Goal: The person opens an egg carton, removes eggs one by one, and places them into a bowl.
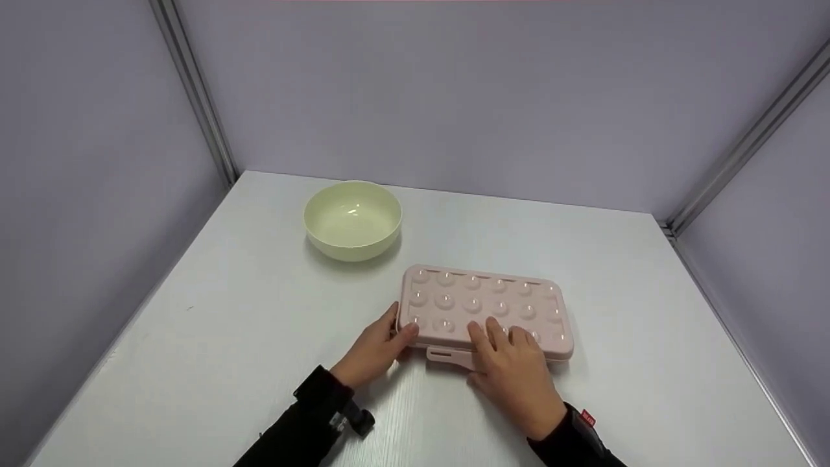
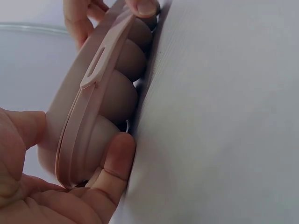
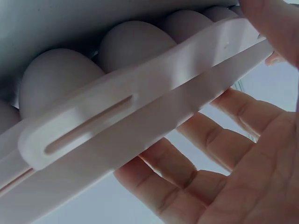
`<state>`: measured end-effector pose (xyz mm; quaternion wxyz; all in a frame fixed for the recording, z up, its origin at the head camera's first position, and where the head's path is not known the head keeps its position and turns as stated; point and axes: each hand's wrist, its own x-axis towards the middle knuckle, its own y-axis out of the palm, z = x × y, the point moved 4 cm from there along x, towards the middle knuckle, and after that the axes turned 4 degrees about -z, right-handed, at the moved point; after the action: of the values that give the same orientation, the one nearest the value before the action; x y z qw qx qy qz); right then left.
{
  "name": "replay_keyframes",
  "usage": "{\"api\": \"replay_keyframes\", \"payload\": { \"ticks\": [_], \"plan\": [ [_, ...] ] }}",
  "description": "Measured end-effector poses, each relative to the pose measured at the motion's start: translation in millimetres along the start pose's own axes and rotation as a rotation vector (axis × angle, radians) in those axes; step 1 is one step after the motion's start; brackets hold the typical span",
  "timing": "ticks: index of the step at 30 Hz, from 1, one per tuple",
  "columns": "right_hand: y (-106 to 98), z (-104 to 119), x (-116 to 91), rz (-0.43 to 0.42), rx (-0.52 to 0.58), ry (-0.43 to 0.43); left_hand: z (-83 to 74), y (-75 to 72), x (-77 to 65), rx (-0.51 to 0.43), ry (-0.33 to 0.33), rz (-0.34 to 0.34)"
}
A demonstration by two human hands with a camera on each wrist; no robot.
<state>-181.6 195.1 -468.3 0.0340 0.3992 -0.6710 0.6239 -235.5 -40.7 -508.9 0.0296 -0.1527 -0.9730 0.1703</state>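
A lidded pink plastic egg box (image 1: 459, 290) lies on the white table, rows of small domes across its lid. Rounded cups line its underside in both wrist views, and a slotted handle (image 3: 88, 126) runs along its front side. My left hand (image 1: 375, 347) grips the near left corner, the thumb (image 2: 28, 128) on the lid and a finger (image 2: 119, 156) under the cups. At the near side, right of the middle, my right hand (image 1: 515, 376) holds the box. Its fingertips rest on the lid while its thumb (image 2: 142, 7) presses the front by the handle.
Behind the box and to its left, a pale green bowl (image 1: 350, 224) stands on the table (image 1: 214, 337). Grey wall panels (image 1: 454, 97) with metal corner posts (image 1: 201, 97) enclose the back and both sides.
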Motion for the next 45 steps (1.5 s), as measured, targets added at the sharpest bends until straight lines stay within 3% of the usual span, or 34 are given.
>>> {"api": "replay_keyframes", "payload": {
  "ticks": [12,19,26,34,45],
  "plan": [
    [2,-3,3,-0.023,-0.018,0.001,0.4,-3.5,4.9,0.031,0.022,-0.009],
    [9,-4,2,-0.073,-0.011,0.005,4.8,-2.4,6.2,-0.037,-0.018,-0.005],
    [12,-2,3,-0.05,0.018,0.015,13.2,-7.3,4.5,-0.175,-0.084,-0.011],
    [3,-8,9,-0.098,0.042,0.015,14.7,-11.9,5.5,-0.228,-0.055,-0.062],
    [-19,-39,12,-0.194,0.075,0.001,16.8,-8.2,6.5,-0.251,-0.068,-0.059]
  ]
}}
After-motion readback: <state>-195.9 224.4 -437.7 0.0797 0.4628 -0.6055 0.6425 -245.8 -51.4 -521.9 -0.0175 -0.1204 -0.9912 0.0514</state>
